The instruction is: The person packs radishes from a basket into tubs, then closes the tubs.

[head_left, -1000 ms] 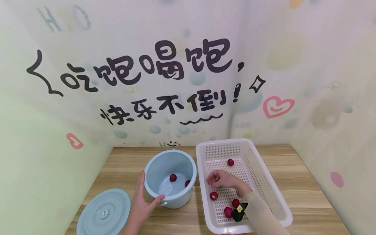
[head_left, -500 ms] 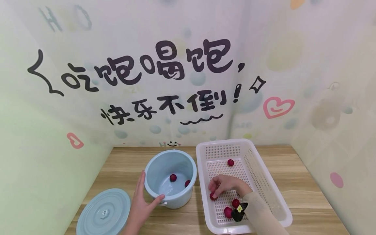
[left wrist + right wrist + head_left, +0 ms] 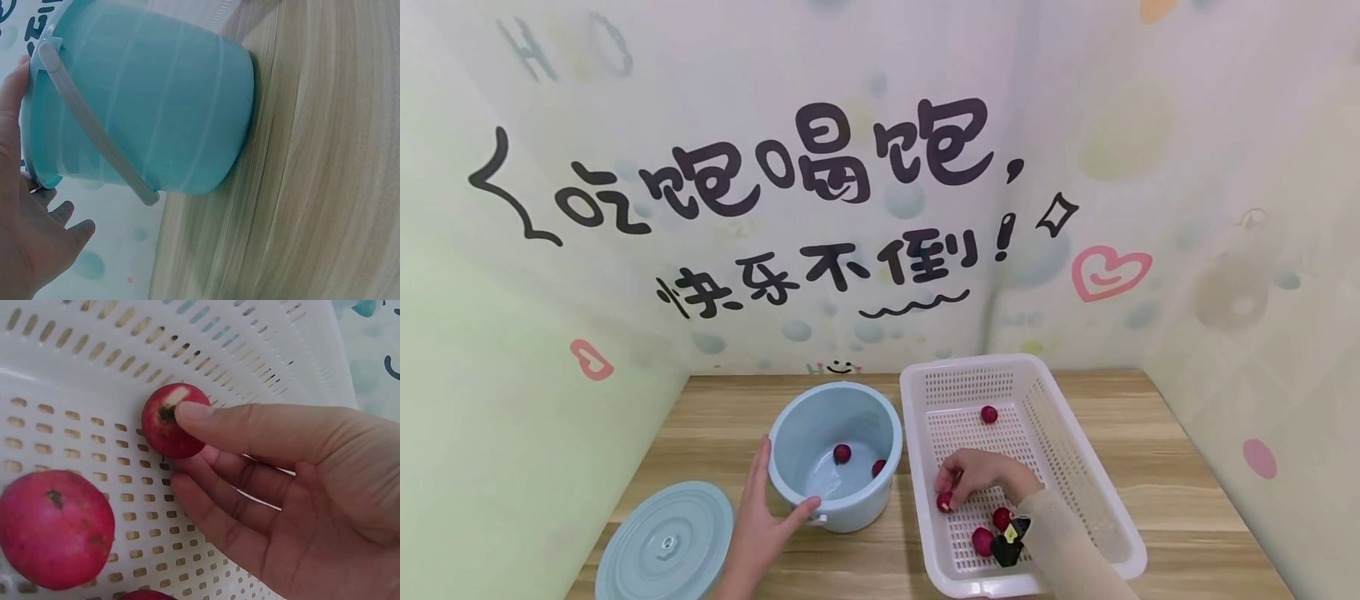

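Note:
My right hand [image 3: 977,475] reaches into the white perforated basket [image 3: 1108,517] and pinches a small red radish [image 3: 172,422] near the left wall. In the right wrist view the thumb lies on top of this radish, by its pale patch, with fingers beneath. A larger radish [image 3: 56,528] lies nearby on the basket floor. Spread against the left rim of a light blue bucket [image 3: 850,508] is my left hand [image 3: 760,517], thumb and fingers straight, thumb at the near rim. Inside the bucket sit two radishes, one [image 3: 842,454] in full view, the other partly hidden by the wall.
A light blue round lid [image 3: 666,542] lies on the wooden table [image 3: 835,571], left of the bucket. One more radish [image 3: 988,414] rests toward the basket's far end. The bucket's pale handle [image 3: 94,125] hangs down its side. A printed wall [image 3: 820,333] stands behind the table.
My right hand has moved down and slightly toward me inside the basket, from above the floor onto the radish, and now pinches it. The left hand and bucket have stayed still.

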Demonstrator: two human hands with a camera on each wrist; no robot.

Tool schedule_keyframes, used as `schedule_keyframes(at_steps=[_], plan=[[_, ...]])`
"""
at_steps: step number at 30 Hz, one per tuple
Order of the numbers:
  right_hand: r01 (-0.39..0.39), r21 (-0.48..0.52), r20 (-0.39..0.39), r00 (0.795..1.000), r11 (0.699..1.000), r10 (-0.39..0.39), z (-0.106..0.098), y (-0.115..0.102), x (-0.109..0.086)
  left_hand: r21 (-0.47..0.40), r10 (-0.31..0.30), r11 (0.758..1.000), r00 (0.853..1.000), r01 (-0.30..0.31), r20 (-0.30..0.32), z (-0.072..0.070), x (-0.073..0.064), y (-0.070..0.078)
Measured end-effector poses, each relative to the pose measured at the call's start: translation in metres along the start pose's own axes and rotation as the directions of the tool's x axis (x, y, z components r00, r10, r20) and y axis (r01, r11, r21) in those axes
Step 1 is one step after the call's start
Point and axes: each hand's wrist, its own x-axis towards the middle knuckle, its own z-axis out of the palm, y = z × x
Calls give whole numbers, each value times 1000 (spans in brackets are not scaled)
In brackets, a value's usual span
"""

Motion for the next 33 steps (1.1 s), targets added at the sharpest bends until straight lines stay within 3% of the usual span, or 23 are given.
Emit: schedule_keyframes(at_steps=[13, 20, 33], plan=[[17, -49, -22, 1000, 999, -19, 1, 2, 0, -3, 10, 1000, 1000, -10, -4, 1, 0, -1], [96, -65, -25, 995, 993, -97, -4, 4, -2, -20, 37, 999, 999, -37, -18, 1, 0, -3], [135, -66, -67, 988, 989, -139, -11, 2, -4, 3, 26, 1000, 1000, -26, -14, 0, 1, -3]])
